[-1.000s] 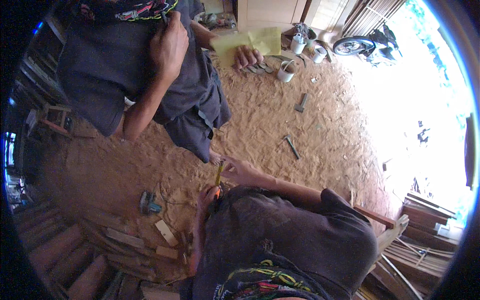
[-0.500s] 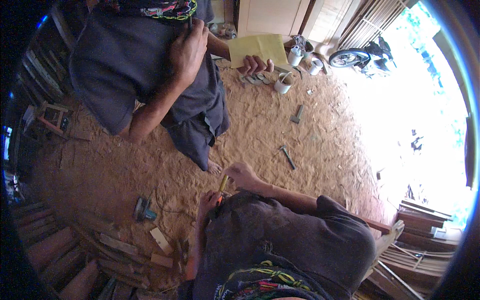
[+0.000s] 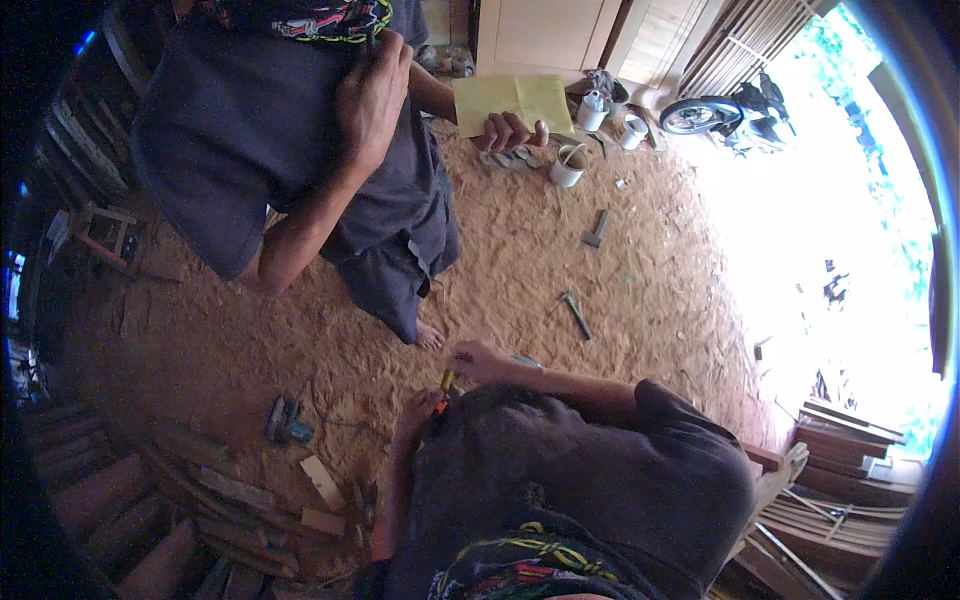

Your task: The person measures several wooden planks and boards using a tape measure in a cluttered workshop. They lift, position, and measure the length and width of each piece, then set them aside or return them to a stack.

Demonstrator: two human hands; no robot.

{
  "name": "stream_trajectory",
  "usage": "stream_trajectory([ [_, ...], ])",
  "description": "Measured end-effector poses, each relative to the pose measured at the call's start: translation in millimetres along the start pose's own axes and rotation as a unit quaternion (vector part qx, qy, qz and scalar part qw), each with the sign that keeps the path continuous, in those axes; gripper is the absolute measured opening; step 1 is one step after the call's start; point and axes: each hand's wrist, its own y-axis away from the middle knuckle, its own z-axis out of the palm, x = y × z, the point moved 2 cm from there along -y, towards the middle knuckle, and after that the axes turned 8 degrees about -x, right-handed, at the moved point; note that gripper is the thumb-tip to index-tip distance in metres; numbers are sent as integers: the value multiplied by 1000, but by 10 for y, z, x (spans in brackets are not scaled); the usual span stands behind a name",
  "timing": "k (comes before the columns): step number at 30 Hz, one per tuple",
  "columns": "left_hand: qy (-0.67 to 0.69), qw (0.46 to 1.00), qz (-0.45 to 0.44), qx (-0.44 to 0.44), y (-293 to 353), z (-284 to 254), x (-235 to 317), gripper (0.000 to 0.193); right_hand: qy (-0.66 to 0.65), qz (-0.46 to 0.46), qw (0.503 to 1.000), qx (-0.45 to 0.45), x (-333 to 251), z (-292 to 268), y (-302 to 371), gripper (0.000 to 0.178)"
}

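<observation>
Your tape measure (image 3: 446, 382) sits low in front of you, just ahead of your shirt (image 3: 560, 450) and between your two hands. Your left hand (image 3: 416, 407) has its fingers wrapped around the orange case. Your right hand (image 3: 480, 361) is bent over at the free end of the yellow strip; whether those fingers are pinched on it or just resting against it, you can't tell from here.

What has changed is the strip: a second ago a longer stretch of yellow showed between your hands, and now only a short piece does. Your right hand has come closer to the case, so it looks as if the strip is going back in, though your hand may be hiding some of it. That suggests little of the strip is out for measuring at present.

A small blue thing (image 3: 527, 361) now shows beside your right forearm, too covered to name. Across from you, the co-worker's hand (image 3: 510, 131) holds a yellow sheet (image 3: 511, 98), turned flatter toward you than it was a second ago. The hammer (image 3: 575, 316) lies on the sandy floor (image 3: 640, 330) as before, well apart from your hands.
</observation>
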Motion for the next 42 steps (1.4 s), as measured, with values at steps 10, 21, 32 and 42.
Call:
stream_trajectory([
  [10,-581,810,-66,48,-2145,-572,-1290,31,-148,25,987,47,403,-293,-137,29],
  [21,-519,839,-71,-144,-2257,-366,-1412,27,-307,79,947,53,779,-1172,518,29],
  [32,-584,806,-63,-68,-2387,-580,-1623,31,-211,76,966,-126,1452,-1036,894,44],
  [42,-552,767,-106,-308,-2299,-471,-1522,26,-145,39,984,-101,1851,-840,773,35],
])
